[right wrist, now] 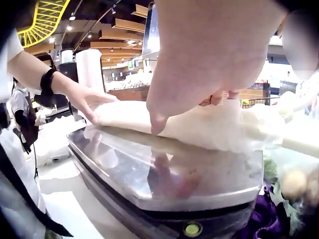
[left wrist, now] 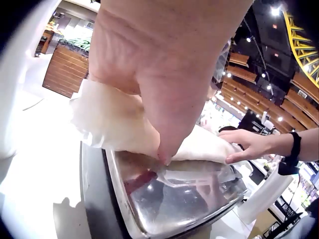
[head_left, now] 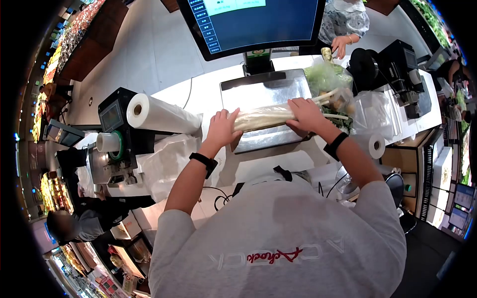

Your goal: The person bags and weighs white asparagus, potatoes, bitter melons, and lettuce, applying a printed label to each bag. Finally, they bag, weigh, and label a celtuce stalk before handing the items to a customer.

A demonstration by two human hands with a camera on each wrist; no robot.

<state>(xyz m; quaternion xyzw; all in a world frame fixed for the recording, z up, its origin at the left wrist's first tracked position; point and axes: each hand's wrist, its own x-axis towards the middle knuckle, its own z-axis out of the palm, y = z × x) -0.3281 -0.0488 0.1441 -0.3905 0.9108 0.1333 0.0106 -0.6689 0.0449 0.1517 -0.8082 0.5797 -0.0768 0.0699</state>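
Observation:
A long pale bundle wrapped in clear plastic [head_left: 263, 116] lies across the metal scale plate [head_left: 271, 141], with thin white stalks sticking out at its right end. The left hand [head_left: 222, 130] grips its left end, thumb on the near side and fingers over the far side. Nearer the right end, the right hand [head_left: 306, 117] grips it the same way. In the left wrist view the left thumb presses the wrapped bundle [left wrist: 117, 122] just above the plate. The right wrist view shows the right hand [right wrist: 209, 59] over the bundle, its fingertips partly hidden behind it.
A screen [head_left: 258, 25] stands behind the scale. Left are a plastic bag roll [head_left: 164, 113] and a label machine [head_left: 117, 119]; right are bagged vegetables [head_left: 330, 79], another roll [head_left: 375, 146] and a second machine [head_left: 402, 69]. Another person's hand [head_left: 343, 44] is at the far side.

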